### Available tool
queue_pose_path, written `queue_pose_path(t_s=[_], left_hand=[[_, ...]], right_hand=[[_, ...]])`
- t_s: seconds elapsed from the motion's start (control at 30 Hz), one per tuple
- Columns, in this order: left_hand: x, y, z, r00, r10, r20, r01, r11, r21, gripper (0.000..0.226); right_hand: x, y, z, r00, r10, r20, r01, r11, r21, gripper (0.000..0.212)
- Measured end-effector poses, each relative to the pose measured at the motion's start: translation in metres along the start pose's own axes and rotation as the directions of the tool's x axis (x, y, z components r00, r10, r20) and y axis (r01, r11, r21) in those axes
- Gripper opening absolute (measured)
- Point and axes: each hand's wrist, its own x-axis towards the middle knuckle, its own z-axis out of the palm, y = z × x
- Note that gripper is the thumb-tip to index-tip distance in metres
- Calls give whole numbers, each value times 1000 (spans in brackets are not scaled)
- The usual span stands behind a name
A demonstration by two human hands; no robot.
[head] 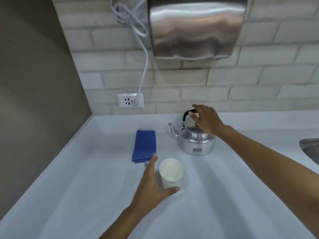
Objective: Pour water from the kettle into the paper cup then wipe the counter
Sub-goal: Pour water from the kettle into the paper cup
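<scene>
A silver metal kettle [196, 142] with a black handle stands on the white counter [86, 195], spout pointing left. My right hand [206, 119] is over its handle, fingers spread and just touching the black grip, not closed around it. A white paper cup [170, 171] stands upright in front of the kettle and looks empty. My left hand [151, 185] lies open beside the cup on its left, thumb near the cup's base, fingers apart. A folded blue cloth [144, 146] lies left of the kettle, behind my left hand.
A steel hand dryer [196, 28] hangs on the tiled wall above the kettle. Its white cable runs down to a wall socket [130, 100]. A steel sink rim [310, 149] shows at the right edge. A grey wall bounds the counter on the left.
</scene>
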Motion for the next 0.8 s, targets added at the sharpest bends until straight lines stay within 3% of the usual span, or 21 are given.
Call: queue_pose_path(t_s=[0.13,0.3,0.57,0.8], left_hand=[[9,2,15,999,-35,33,40,987,-158,109],[13,-4,27,998,-70,0,67,965,-252,86],[12,-15,33,993,-121,-13,116,972,-203,80],[13,-18,34,994,-109,-19,104,978,-182,79]], right_hand=[[11,-1,-4,1000,16,21,-15,1000,-18,45],[29,-3,-6,993,113,26,-114,992,46,62],[35,-5,3,992,112,-65,-118,987,-108,72],[26,-8,-10,989,98,-108,-109,989,-99,69]])
